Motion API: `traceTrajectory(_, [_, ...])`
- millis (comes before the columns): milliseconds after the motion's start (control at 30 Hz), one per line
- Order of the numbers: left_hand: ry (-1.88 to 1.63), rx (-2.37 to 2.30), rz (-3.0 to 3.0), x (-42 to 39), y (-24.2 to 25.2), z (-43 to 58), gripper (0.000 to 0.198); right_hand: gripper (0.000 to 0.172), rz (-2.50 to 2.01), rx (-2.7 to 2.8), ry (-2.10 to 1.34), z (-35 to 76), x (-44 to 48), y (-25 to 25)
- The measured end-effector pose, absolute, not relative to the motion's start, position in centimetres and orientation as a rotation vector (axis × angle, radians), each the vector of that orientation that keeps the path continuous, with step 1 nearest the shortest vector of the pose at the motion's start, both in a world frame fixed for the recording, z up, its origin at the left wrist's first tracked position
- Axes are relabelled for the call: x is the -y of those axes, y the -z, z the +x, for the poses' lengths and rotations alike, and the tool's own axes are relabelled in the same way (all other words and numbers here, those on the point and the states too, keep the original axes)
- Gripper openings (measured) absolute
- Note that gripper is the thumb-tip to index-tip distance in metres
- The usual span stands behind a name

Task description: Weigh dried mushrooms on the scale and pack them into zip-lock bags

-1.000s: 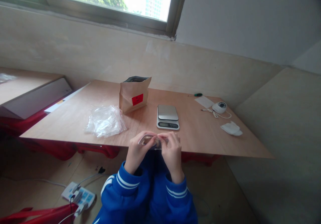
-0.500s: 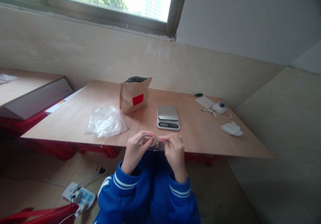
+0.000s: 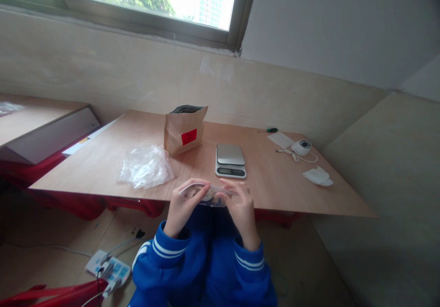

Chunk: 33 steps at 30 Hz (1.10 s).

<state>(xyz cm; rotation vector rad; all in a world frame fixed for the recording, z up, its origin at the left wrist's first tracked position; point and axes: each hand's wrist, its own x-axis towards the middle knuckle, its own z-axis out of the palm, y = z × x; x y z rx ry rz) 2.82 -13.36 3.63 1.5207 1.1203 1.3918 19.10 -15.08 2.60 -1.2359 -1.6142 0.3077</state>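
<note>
though crinkled and glossy, small clear plastic pouch [image 3: 206, 194] pinched between left hand [image 3: 184, 206] and right hand [image 3: 240, 206], both clamped tight

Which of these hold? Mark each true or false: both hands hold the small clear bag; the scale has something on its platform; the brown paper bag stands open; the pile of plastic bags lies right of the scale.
1. Both the left hand and the right hand hold the small clear bag. True.
2. The scale has something on its platform. False: the platform is bare.
3. The brown paper bag stands open. True.
4. The pile of plastic bags lies right of the scale. False: it lies left of it, on the table.
</note>
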Motion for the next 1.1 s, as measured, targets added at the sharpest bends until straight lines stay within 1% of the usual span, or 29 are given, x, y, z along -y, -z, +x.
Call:
traceTrajectory(67, [-1.394,-1.124,1.455,13.3,-3.6,2.6,0.018,0.032,-1.226,1.541,-0.439,19.7,15.2,-2.6])
traceTrajectory(100, [-1.403,-1.125,1.42,13.3,-3.6,2.6,0.018,0.034,-1.222,1.497,-0.49,19.9,15.3,-2.6])
traceTrajectory(167, [-1.419,-1.12,1.365,13.2,-3.6,2.5,0.018,0.03,-1.211,1.413,-0.571,20.3,15.4,-2.7])
traceTrajectory(267, [-1.422,-1.111,1.329,13.2,-3.6,2.6,0.018,0.02,-1.19,1.352,-0.685,20.1,15.6,-2.8])
traceTrajectory(333, [-1.413,-1.114,1.315,13.2,-3.6,2.7,0.019,0.018,-1.183,1.32,-0.723,19.7,15.6,-2.9])
traceTrajectory(767, [-1.374,-1.102,1.282,13.3,-4.0,2.9,0.019,0.011,-1.151,1.25,-0.613,19.2,15.5,-2.7])
traceTrajectory(933, [-1.352,-1.076,1.308,13.4,-4.1,2.7,0.017,0.008,-1.105,1.271,-0.626,19.4,15.4,-2.7])
traceTrajectory(1100, [-1.351,-1.063,1.3,13.4,-4.0,2.6,0.014,0.009,-1.091,1.28,-0.688,19.7,15.6,-2.7])
